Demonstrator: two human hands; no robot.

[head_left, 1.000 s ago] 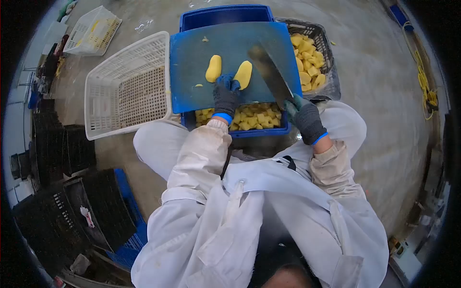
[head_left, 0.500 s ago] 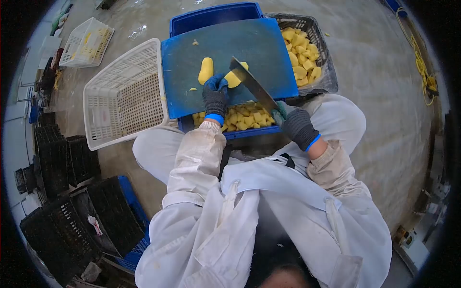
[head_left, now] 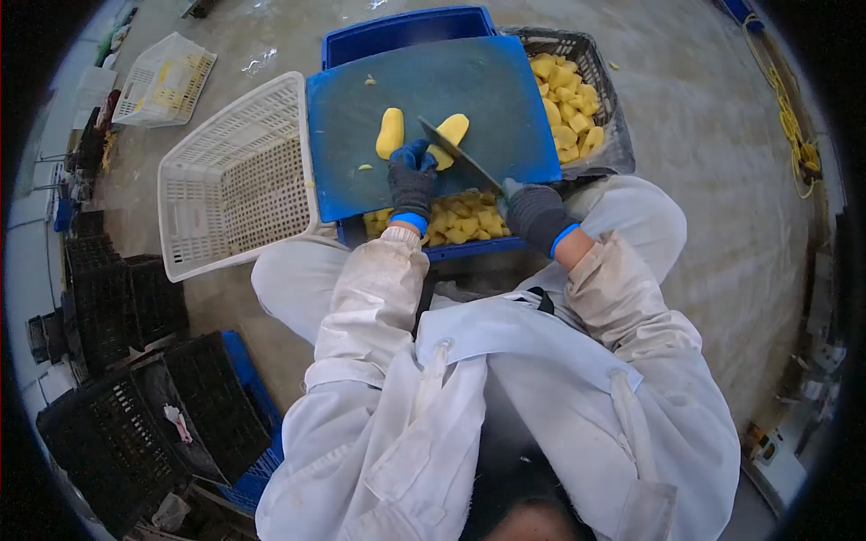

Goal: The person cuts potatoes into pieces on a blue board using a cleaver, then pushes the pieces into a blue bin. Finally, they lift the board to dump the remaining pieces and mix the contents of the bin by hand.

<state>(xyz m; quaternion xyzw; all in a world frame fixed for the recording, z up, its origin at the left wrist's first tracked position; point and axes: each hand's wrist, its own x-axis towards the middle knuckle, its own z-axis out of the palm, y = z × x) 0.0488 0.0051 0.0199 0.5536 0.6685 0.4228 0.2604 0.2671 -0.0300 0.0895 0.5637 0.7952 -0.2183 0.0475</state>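
Note:
My left hand [head_left: 412, 178], in a dark glove with blue fingertips, is closed on the near end of a peeled potato [head_left: 453, 129] lying on the blue cutting board [head_left: 492, 99]. My right hand [head_left: 538, 215], also gloved, grips the handle of a broad-bladed knife [head_left: 469, 162]. Its blade crosses the potato at a slant, close to my left fingertips, with part of the potato showing on either side. Just beyond my left hand lies another peeled potato [head_left: 391, 133], long and whole. A thin potato sliver [head_left: 365, 167] rests to its left.
Under the board's near edge, a blue crate [head_left: 474, 250] holds cut potato chunks [head_left: 456, 219]. A black crate [head_left: 616, 135] of potato pieces stands to the right, a white crate [head_left: 236, 257] to the left. Behind is a blue bin [head_left: 406, 22]; dark crates [head_left: 117, 433] are stacked lower left.
My right hand has moved left, and the knife blade has swung down and left across the potato, now seen more edge-on. My left hand stays on the potato.

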